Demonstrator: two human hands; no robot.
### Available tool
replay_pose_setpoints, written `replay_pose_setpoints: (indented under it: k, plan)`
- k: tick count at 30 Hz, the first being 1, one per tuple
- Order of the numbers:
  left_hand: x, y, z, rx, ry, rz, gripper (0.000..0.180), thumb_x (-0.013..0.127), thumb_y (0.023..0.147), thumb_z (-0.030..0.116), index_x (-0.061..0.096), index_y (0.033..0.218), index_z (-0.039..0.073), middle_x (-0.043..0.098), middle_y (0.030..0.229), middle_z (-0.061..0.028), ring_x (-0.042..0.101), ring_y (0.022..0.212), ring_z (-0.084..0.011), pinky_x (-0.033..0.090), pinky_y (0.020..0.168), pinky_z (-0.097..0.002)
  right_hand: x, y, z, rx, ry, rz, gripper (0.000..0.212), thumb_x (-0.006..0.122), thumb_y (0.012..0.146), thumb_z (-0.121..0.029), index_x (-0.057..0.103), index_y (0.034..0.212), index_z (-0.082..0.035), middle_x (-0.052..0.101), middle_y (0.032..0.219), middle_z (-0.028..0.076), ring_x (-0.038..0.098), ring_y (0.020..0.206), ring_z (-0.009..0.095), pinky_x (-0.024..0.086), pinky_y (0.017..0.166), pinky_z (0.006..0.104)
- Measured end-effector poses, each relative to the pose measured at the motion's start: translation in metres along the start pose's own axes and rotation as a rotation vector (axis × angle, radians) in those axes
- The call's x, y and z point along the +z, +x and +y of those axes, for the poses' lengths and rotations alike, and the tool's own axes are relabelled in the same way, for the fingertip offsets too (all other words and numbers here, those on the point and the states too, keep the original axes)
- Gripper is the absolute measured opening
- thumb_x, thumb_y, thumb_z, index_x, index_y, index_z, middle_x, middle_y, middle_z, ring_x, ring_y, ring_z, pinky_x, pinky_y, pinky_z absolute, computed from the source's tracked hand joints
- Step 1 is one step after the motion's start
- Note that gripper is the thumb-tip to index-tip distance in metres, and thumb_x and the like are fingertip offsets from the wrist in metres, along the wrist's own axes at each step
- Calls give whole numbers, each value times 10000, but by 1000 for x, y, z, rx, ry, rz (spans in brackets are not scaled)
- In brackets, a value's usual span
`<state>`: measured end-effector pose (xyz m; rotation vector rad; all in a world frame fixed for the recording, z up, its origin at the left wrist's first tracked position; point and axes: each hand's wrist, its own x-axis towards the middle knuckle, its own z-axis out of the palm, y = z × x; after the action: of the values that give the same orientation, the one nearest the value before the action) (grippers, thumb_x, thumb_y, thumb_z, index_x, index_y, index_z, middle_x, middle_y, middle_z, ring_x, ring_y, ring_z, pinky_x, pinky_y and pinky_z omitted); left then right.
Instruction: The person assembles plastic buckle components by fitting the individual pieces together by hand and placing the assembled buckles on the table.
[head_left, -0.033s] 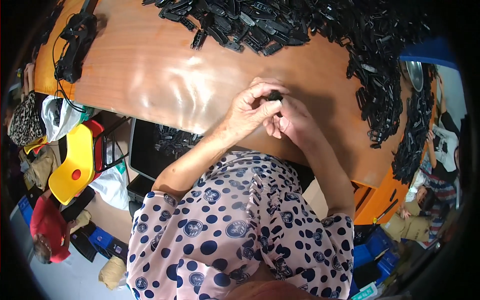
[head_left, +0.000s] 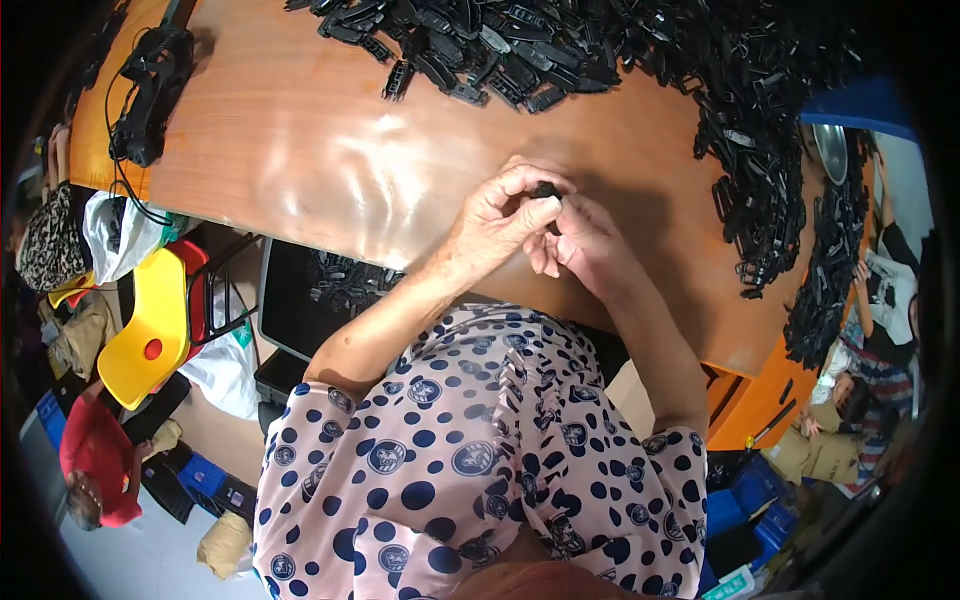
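Both hands meet over the wooden table (head_left: pixel 300 140), near its front edge. A small black plastic piece (head_left: pixel 547 190) is pinched between them, and most of it is hidden by fingers. My left hand (head_left: pixel 500 208) closes on it from the left, with thumb and forefinger at its top. From the right, my right hand (head_left: pixel 592 245) has its fingers curled against the same piece. Beyond the hands lies a large heap of black plastic parts (head_left: pixel 500 55), which continues down the table's right side.
A black bin (head_left: pixel 283 310) with more parts stands below the table edge at left. A black strapped device (head_left: pixel 150 95) with a cable lies at the far left. Nearby are a yellow chair (head_left: pixel 150 335) and a person in red (head_left: pixel 95 450). A metal bowl (head_left: pixel 830 150) sits at right.
The black piece has shifted and turned slightly between my fingertips, and my right fingers have moved a little. My left hand stays nearly in place.
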<state>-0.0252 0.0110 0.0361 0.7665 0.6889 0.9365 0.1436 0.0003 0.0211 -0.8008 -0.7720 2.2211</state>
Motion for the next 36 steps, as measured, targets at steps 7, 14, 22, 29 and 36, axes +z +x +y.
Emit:
replay_pose_setpoints:
  k: [7,14,22,29,36]
  plan:
    - [-33,7,20,226,758,314,102,498,937,116,567,979,53,586,1068,-101,608,800,-189,515,648,-330,-47,-4,-33,-537,-1044,181,228,575,878,-143,548,1086,-55,582,911,7,567,770,103,457,617,233]
    - [-70,33,43,332,1994,292,243,497,845,65,561,1078,84,522,941,-113,586,857,-300,519,679,-399,-122,-6,-132,-527,-2116,826,191,606,798,-108,591,985,-71,541,924,115,555,907,305,492,740,384]
    - [-71,42,46,450,1981,20,200,483,818,37,522,1011,71,505,990,-120,558,933,-320,501,741,-410,-152,40,-160,-487,-2531,434,176,470,822,-70,554,971,-28,526,979,113,539,964,275,495,778,353]
    - [-96,44,47,533,1886,-63,153,515,829,60,499,980,41,557,981,-163,577,908,-344,492,750,-441,-110,28,-132,-634,-1328,639,244,619,839,-137,548,1052,-41,600,804,60,566,636,147,477,574,287]
    - [-96,42,50,371,1847,98,177,592,817,69,510,969,29,596,980,-168,573,924,-379,477,748,-429,-82,-13,-34,-448,-642,423,107,579,875,-31,578,980,-8,573,994,71,603,807,120,506,691,233]
